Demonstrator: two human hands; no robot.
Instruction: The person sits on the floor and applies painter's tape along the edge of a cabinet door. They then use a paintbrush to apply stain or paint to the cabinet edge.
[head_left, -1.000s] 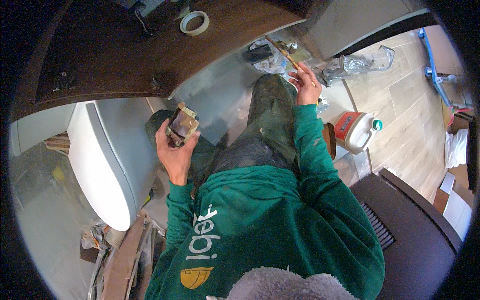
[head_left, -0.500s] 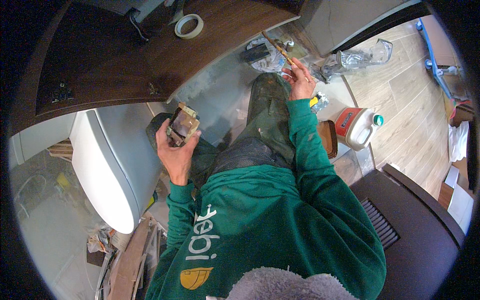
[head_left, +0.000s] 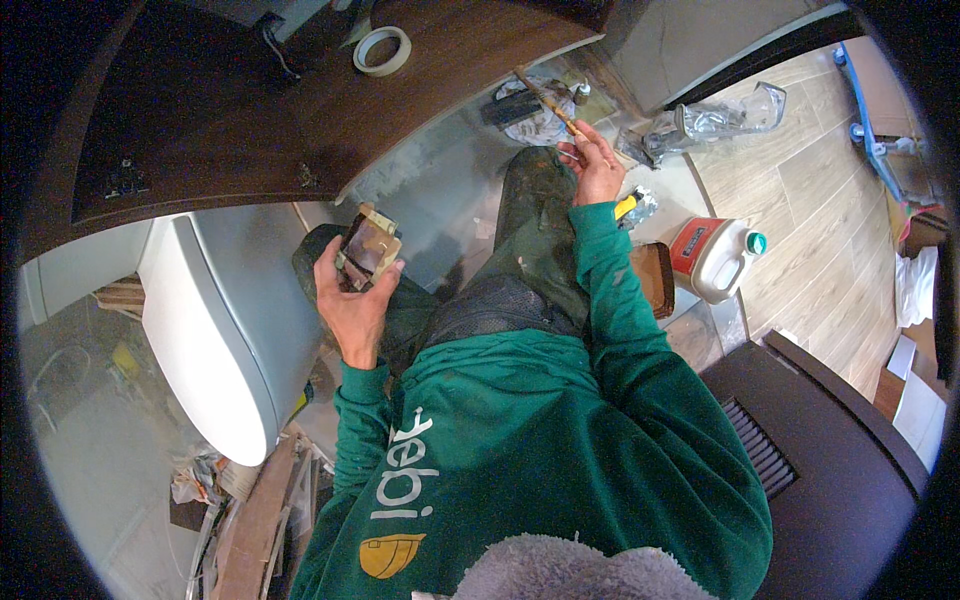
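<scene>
My left hand (head_left: pixel 352 312) is wrapped round a small box-shaped container (head_left: pixel 368 245), stained brown and tan with a dark glossy side, above my left knee. Its fingers grip one side and the thumb the other. Over by my right knee, my right hand (head_left: pixel 598 175) pinches a thin brown stick (head_left: pixel 545 98) near its lower end. The stick slants up and to the left, its far end just in front of the cabinet's edge. Whether it carries bristles cannot be made out. Container and stick are well apart.
A dark brown wooden cabinet (head_left: pixel 230 135) spans the upper left, with a tape roll (head_left: pixel 362 52) on it. The white toilet (head_left: pixel 205 330) stands at left. To my right are a white jug (head_left: pixel 718 262), a brown tray (head_left: pixel 652 282) and a dark vented door (head_left: pixel 830 440). Wood scraps (head_left: pixel 252 535) lie lower left.
My right hand and the stick have shifted slightly to the left. My left hand keeps its hold on the container, nearly still.
</scene>
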